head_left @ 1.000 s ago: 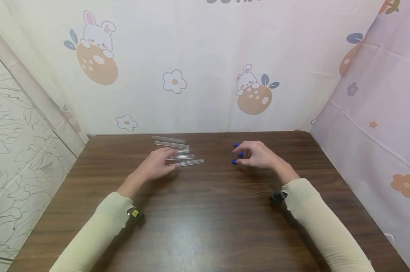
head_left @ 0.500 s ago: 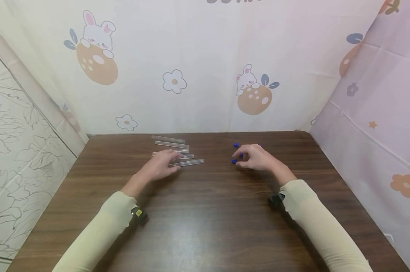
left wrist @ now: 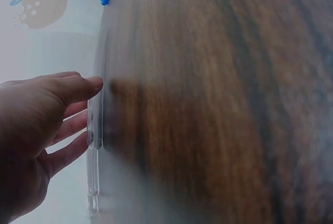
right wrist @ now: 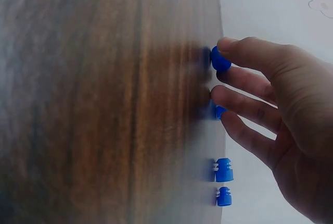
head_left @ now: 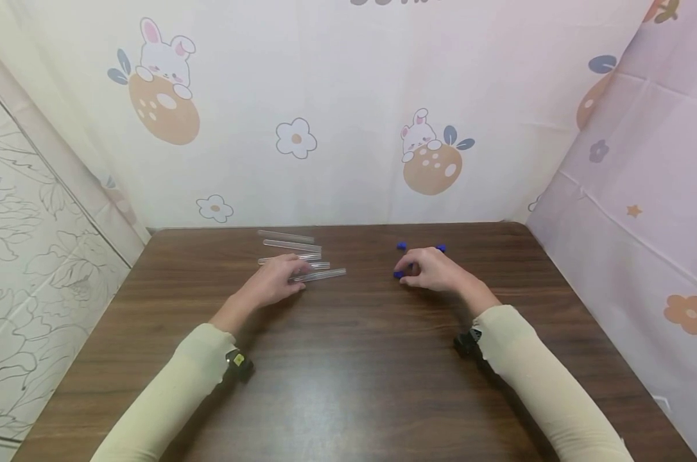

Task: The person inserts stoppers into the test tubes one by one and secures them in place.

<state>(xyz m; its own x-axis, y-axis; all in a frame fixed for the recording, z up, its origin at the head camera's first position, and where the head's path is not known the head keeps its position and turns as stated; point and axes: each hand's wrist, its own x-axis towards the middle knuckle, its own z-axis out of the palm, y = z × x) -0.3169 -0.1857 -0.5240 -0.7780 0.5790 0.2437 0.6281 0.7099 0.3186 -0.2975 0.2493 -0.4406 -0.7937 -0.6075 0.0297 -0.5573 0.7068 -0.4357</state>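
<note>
We list brown wood-grain table. Left hand: thumb and fingers pinching nearest clear tube. Right hand: thumb and forefinger pinching nearest blue cap. Four other tubes, we count, beyond, leftward; three other caps, rightward.

A brown wood-grain table bears clear tubes and, well apart, small blue caps
</note>
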